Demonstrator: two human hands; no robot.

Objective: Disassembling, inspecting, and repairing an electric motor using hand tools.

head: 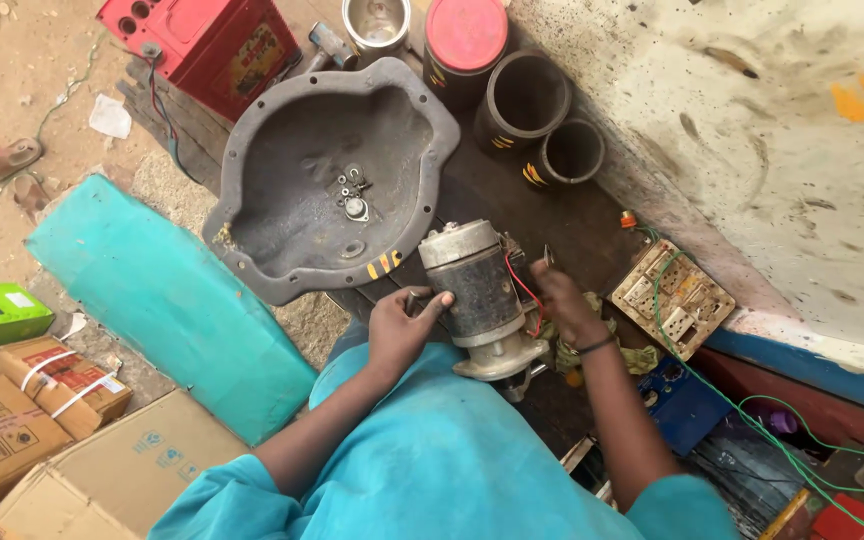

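A grey and black cylindrical motor (479,290) stands upright on the dark work surface in front of me. My left hand (402,325) grips its left side, thumb against the black casing. On the motor's right, my right hand (564,300) touches it where a red wire (524,288) runs; the fingers are partly hidden, so I cannot make out what they hold. My sleeves and lap are covered in turquoise cloth.
A large grey metal pan (282,180) holding small nuts and washers lies behind the motor. Black cylinders (524,100), a red-lidded can (465,35), a red battery (207,45), a switch board (672,298) with green wire, a turquoise cushion (167,290) and cardboard boxes (42,420) surround me.
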